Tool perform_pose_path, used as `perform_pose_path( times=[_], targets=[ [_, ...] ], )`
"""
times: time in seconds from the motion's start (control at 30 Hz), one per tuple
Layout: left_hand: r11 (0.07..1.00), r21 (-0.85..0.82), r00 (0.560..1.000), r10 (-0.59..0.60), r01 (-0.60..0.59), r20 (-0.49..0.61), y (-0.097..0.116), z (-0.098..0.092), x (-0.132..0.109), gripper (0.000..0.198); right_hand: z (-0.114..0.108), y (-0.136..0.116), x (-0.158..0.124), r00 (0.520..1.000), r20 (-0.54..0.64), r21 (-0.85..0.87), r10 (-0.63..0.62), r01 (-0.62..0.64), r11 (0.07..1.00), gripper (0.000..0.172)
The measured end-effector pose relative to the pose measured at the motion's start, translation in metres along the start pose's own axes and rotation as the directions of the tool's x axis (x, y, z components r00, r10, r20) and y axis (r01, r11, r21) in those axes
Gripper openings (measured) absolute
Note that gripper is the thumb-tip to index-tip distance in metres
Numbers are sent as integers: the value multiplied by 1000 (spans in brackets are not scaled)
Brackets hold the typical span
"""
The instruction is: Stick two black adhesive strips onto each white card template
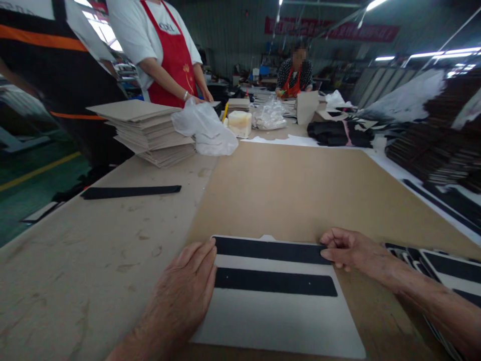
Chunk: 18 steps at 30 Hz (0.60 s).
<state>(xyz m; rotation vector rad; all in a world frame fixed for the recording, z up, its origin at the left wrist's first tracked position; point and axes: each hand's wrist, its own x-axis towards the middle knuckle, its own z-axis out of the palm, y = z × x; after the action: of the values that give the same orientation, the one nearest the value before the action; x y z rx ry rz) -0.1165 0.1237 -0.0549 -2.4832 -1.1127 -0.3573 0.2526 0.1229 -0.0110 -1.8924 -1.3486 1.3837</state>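
Note:
A light grey board lies before me, with a small tab at its far edge. Two black strips cross it: the far strip along the top edge and a near strip below it, which has small light dots. My left hand rests along the board's left edge, fingers stretched out, fingertips at the left end of the far strip. At that strip's right end, my right hand pinches the corner between thumb and bent fingers.
Similar boards with black strips lie under my right forearm. A loose black strip is on the left. Beyond stand a stack of grey boards, a plastic bag and a black bundle. Co-workers stand across the table.

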Motion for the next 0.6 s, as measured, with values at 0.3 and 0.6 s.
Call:
perform_pose_path(
  times=[0.3, 0.6],
  targets=[
    [1000, -26, 999, 8, -10, -46, -2, 0, -1, 38, 4, 4, 2, 999, -28, -22, -15, 15, 1000, 38],
    [1000, -14, 999, 14, -15, -33, -3, 2, -2, 39, 7, 16, 8, 997, -68, -28, -26, 25, 999, 29]
  ],
)
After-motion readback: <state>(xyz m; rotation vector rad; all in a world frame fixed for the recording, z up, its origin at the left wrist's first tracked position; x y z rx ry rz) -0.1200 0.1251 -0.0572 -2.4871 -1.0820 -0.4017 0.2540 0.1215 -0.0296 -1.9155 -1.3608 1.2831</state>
